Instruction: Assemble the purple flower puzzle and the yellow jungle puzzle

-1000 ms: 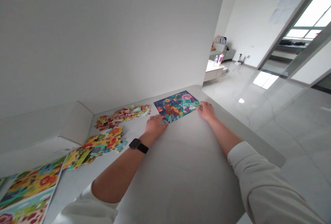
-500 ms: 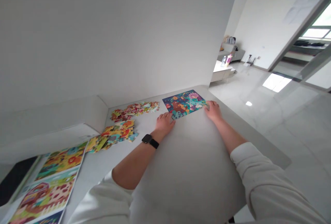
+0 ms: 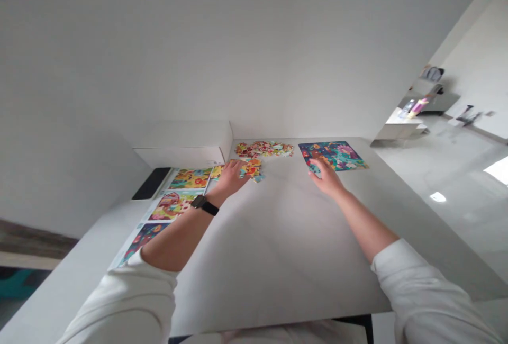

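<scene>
My left hand (image 3: 230, 176), with a black watch (image 3: 204, 205) on its wrist, lies on a heap of orange and yellow puzzle pieces (image 3: 251, 167); its fingers are stretched out flat. My right hand (image 3: 324, 175) rests with spread fingers on the near left corner of an assembled blue and teal puzzle (image 3: 332, 154). A second heap of red and green pieces (image 3: 264, 148) lies farther back, between the two hands.
All of this lies on a white table (image 3: 286, 249) against a white wall. A white box (image 3: 186, 143) stands at the back left, with a sheet of colourful printed pictures (image 3: 174, 201) and a black flat object (image 3: 151, 183) beside it. Tiled floor and distant furniture lie to the right.
My left hand has left the assembled puzzle's near left corner and moved left onto the orange heap. My right hand shifted from the puzzle's right corner to its left corner. The view swung left.
</scene>
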Tool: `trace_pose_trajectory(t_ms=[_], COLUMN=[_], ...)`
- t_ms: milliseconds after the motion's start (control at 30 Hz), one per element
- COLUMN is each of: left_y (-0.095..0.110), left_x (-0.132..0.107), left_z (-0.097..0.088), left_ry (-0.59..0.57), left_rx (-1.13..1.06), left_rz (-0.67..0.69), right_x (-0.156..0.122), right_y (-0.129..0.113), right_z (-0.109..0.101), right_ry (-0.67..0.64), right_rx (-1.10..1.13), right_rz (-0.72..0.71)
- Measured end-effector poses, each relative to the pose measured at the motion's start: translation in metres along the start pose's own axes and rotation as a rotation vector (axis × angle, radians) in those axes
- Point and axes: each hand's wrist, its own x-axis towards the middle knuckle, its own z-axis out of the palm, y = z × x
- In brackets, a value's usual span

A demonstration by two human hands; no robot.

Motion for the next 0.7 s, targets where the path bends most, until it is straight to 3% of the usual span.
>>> trace_pose_trajectory(t_ms=[133,267,467,567,700], left_y=[-0.063,-0.102,-0.112,-0.112,-0.112], left_x=[-0.021,-0.031,-0.026,-0.022,-0.020], left_z=[-0.034,-0.044,-0.036,-0.033,-0.031], left_ry=[-0.060,-0.171,-0.230,-0.234,-0.247], left_rx=[0.030,0.045,0.118,0.150,0.156], left_rz=[-0.034,0.021,0.048,0.064,0.125], right_x=[0.038,0.082,0.136,0.148,0.152], right_y=[-0.045,-0.091,-0.147,-0.155,-0.150], right_z=[0.038,0.080,0.146,0.170,0.184], right_ry=[-0.167,-0.314,-0.411,-0.452,-0.464], right_rx=[0.015,-0.017,-0.080,-0.125,-0.139], right_rz=[-0.119,-0.250,-0.360,-0.381,-0.409])
